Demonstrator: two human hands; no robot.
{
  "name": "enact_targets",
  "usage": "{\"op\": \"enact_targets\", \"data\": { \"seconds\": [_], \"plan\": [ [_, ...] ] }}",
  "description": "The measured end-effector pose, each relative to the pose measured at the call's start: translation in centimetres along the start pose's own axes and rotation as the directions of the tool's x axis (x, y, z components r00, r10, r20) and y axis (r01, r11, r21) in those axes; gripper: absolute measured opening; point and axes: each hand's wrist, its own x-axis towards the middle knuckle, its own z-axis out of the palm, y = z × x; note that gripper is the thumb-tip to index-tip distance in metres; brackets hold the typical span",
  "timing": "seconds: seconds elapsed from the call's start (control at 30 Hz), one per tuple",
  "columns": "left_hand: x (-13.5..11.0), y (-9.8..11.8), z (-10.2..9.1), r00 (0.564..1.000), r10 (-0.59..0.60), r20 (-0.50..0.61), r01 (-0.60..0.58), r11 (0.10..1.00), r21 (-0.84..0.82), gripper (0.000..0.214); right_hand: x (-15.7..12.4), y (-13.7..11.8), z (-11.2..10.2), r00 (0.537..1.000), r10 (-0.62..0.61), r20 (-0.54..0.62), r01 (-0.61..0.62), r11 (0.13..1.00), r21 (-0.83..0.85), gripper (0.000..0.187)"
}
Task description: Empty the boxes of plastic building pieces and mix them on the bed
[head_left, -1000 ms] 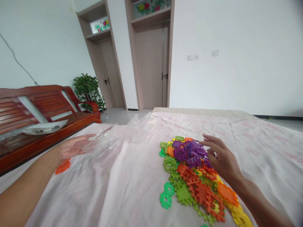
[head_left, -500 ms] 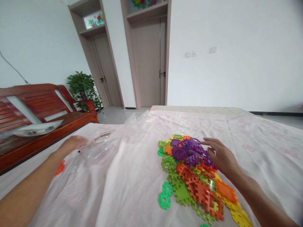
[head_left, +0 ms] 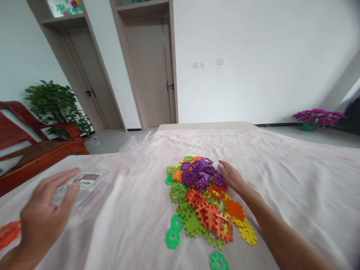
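A heap of plastic interlocking pieces lies on the pale cloth. Purple pieces top its far end, orange pieces and green pieces lie nearer, and yellow discs edge the right side. Along the heap's right edge rests my right hand, fingers stretched out beside the purple pieces and holding nothing; whether it touches them I cannot tell. My left hand is open over the cloth at the left, fingers apart, in front of a clear plastic lid with a label.
Another clear plastic container stands at the cloth's far left edge. Loose green discs lie left of the heap, and an orange piece lies at far left. Beyond are a wooden bench, a plant and purple flowers.
My view has turned to the right. My left hand has drawn back from the clear lid toward me and opened. My right hand's fingers have straightened along the heap's edge.
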Motion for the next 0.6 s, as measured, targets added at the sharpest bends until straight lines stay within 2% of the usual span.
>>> {"op": "enact_targets", "data": {
  "seconds": [0.03,0.07,0.1,0.17,0.23,0.3,0.37,0.43,0.53,0.6],
  "plan": [
    [-1.2,1.6,0.8,0.997,0.065,0.05,-0.061,0.996,-0.067,0.04,-0.1,-0.1,0.2,1.0,-0.006,0.011,0.006,1.0,0.004,0.054],
    [-2.4,3.0,1.6,0.972,0.159,0.174,-0.133,0.98,-0.149,0.036,-0.3,-0.3,0.4,1.0,-0.011,0.015,0.011,1.0,0.005,0.054],
    [-3.4,4.3,2.5,0.926,0.232,0.297,-0.169,0.96,-0.223,0.038,-0.4,-0.5,0.5,1.0,-0.017,0.012,0.017,1.0,0.007,0.054],
    [-5.1,6.5,4.7,0.836,0.274,0.475,-0.135,0.942,-0.306,0.057,-0.6,-1.1,0.6,0.999,-0.038,0.017,0.038,0.999,0.015,0.051],
    [-6.5,8.5,7.2,0.715,0.304,0.629,-0.096,0.935,-0.341,0.088,-0.8,-1.9,0.5,0.997,-0.064,0.048,0.063,0.998,0.019,0.048],
    [-7.7,10.4,9.9,0.604,0.364,0.709,-0.092,0.916,-0.392,0.107,-1.1,-2.7,0.4,0.993,-0.069,0.092,0.069,0.998,0.006,0.046],
    [-8.7,12.0,12.6,0.528,0.394,0.753,-0.095,0.908,-0.408,0.114,-1.4,-3.5,0.4,0.992,-0.042,0.115,0.045,0.999,-0.02,0.047],
    [-9.5,13.4,15.2,0.518,0.396,0.758,-0.086,0.906,-0.414,0.113,-1.6,-4.2,0.3,0.992,-0.021,0.127,0.024,1.0,-0.019,0.047],
    [-9.8,15.0,18.3,0.597,0.407,0.691,-0.069,0.885,-0.461,0.109,-1.6,-4.7,0.2,0.99,0.01,0.14,-0.018,0.998,0.06,0.046],
    [-9.5,16.0,19.7,0.647,0.42,0.636,-0.038,0.851,-0.524,0.106,-1.5,-5.0,0.1,0.986,0.067,0.154,-0.091,0.984,0.155,0.048]
  ]
}}
